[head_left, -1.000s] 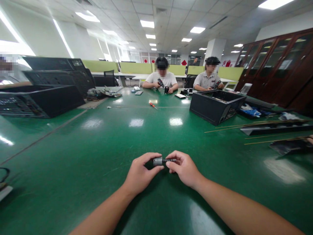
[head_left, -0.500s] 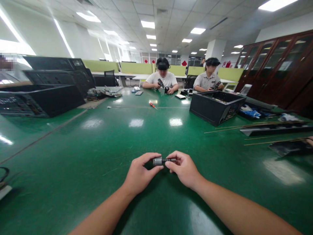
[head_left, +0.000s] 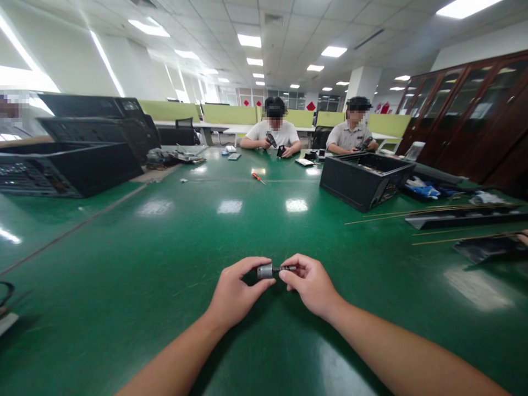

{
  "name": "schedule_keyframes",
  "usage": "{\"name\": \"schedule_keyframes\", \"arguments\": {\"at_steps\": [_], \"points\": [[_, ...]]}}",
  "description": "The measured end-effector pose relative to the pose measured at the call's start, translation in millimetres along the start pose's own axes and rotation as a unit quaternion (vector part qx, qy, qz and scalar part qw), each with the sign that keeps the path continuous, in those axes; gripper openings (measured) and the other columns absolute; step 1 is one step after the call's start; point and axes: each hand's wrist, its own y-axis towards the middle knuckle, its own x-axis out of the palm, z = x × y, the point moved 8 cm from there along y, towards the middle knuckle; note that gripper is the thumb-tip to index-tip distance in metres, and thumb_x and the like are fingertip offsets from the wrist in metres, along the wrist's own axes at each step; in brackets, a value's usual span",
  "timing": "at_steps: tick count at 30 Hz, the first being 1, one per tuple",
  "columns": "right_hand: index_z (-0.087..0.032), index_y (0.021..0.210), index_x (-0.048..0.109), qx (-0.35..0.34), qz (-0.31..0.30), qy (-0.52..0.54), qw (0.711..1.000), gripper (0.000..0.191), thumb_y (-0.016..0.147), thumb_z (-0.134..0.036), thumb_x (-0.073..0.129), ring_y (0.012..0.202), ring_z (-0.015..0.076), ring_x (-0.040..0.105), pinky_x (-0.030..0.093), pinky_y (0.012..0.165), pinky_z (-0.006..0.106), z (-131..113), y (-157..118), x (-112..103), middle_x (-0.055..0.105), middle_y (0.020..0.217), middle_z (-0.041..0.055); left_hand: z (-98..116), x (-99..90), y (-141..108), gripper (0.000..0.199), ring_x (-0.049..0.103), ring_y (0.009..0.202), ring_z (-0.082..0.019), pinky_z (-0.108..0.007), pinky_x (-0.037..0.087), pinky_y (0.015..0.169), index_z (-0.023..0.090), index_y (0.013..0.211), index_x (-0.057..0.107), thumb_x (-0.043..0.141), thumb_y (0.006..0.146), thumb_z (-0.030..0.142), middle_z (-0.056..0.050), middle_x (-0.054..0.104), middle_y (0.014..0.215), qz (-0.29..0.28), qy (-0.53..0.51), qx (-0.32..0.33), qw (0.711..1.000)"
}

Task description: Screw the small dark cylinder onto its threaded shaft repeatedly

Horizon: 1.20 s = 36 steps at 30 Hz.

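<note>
Between my hands, low over the green table (head_left: pixel 193 236), lies a small part made of a grey metal cylinder (head_left: pixel 265 271) and a thin dark shaft (head_left: pixel 277 270) that looks spiral-grooved. My left hand (head_left: pixel 233 291) grips the cylinder between thumb and fingers. On the other side, my right hand (head_left: pixel 309 283) pinches the shaft, whose pale tip shows by the fingers. The part is held about level, its shaft pointing right. Whether it is a motor or a drill-type tool, I cannot tell.
Farther off lies an orange screwdriver (head_left: pixel 258 177). Black computer cases stand at right (head_left: pixel 350 181) and left (head_left: pixel 107 170). Thin rods (head_left: pixel 388 218) and metal channels (head_left: pixel 457 215) lie at right. Two people (head_left: pixel 272 135) sit opposite, one with a power drill (head_left: pixel 271 140).
The held part and both hands have barely shifted; the shaft seems slightly turned in the right fingers. Across the table, a person's black piece has tilted a little.
</note>
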Motion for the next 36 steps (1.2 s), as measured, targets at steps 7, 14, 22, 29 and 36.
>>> {"name": "schedule_keyframes", "arguments": {"at_steps": [7, 14, 22, 29, 36], "points": [[-0.017, 0.090, 0.065, -0.006, 0.001, 0.006, 1.000, 0.016, 0.078, -0.026, 0.070, 0.056, 0.0110, 0.056, 0.043, 0.054, 0.024, 2.6, 0.4, -0.3, 0.062, 0.070, -0.0017, 0.4, -1.0, 0.8, 0.029, 0.070, 0.094, -0.019, -0.030, 0.053, 0.090, 0.027, 0.104, 0.073, 0.079, 0.075, 0.025, 0.000, 0.075, 0.101, 0.008, -0.002, -0.002, 1.000], [-0.016, 0.091, 0.065, -0.006, 0.012, 0.013, 1.000, 0.018, 0.077, -0.026, 0.069, 0.055, 0.0106, 0.057, 0.043, 0.054, 0.023, -1.0, -1.1, -0.9, 0.063, 0.071, -0.0018, 0.4, -2.3, 1.2, 0.029, 0.070, 0.095, -0.021, -0.033, 0.054, 0.091, 0.026, 0.104, 0.073, 0.079, 0.076, 0.028, -0.002, 0.076, 0.101, 0.011, 0.004, -0.005, 1.000], [-0.017, 0.090, 0.066, -0.009, 0.025, 0.019, 0.999, 0.017, 0.077, -0.027, 0.070, 0.056, 0.0111, 0.057, 0.046, 0.054, 0.024, -5.3, -3.1, -2.0, 0.063, 0.070, -0.0015, 2.1, -3.5, 2.0, 0.028, 0.070, 0.095, -0.023, -0.035, 0.055, 0.090, 0.024, 0.103, 0.074, 0.077, 0.077, 0.030, -0.004, 0.076, 0.101, 0.013, 0.011, -0.003, 1.000], [-0.017, 0.092, 0.065, -0.012, 0.030, 0.028, 0.999, 0.019, 0.079, -0.029, 0.069, 0.058, 0.0117, 0.059, 0.047, 0.056, 0.024, -5.5, -3.3, -3.4, 0.065, 0.074, -0.0002, 0.4, -5.0, 1.5, 0.028, 0.070, 0.096, -0.023, -0.035, 0.054, 0.092, 0.024, 0.104, 0.073, 0.078, 0.077, 0.030, -0.003, 0.075, 0.102, 0.019, 0.015, -0.011, 1.000], [-0.017, 0.094, 0.064, -0.012, 0.029, 0.035, 0.999, 0.021, 0.080, -0.032, 0.069, 0.057, 0.0113, 0.058, 0.046, 0.055, 0.024, -4.0, -2.9, -2.5, 0.065, 0.076, 0.0003, -1.8, -4.5, 1.5, 0.029, 0.070, 0.096, -0.022, -0.035, 0.054, 0.092, 0.025, 0.105, 0.073, 0.078, 0.077, 0.030, -0.003, 0.075, 0.103, 0.016, 0.018, -0.012, 1.000]]}}
